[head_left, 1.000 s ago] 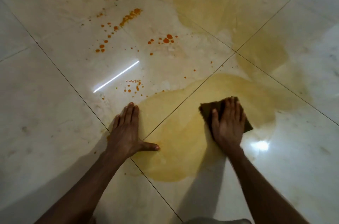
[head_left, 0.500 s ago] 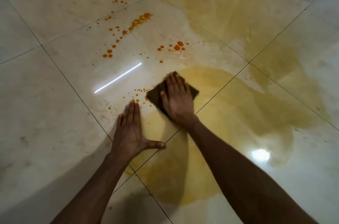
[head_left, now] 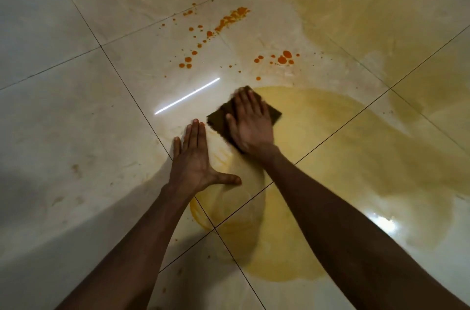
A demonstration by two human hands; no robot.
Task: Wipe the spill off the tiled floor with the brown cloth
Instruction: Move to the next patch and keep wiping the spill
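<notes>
On the glossy cream tiled floor [head_left: 76, 131], the left hand [head_left: 195, 164] lies nearest, pressed flat with fingers together and thumb splayed toward a wide yellowish spill [head_left: 318, 157]. Just beyond, the right hand [head_left: 250, 122] is spread flat on a dark brown square cloth [head_left: 218, 117], pinning it at the puddle's left edge. Farther off, scattered orange droplets [head_left: 284, 58] dot the tiles.
</notes>
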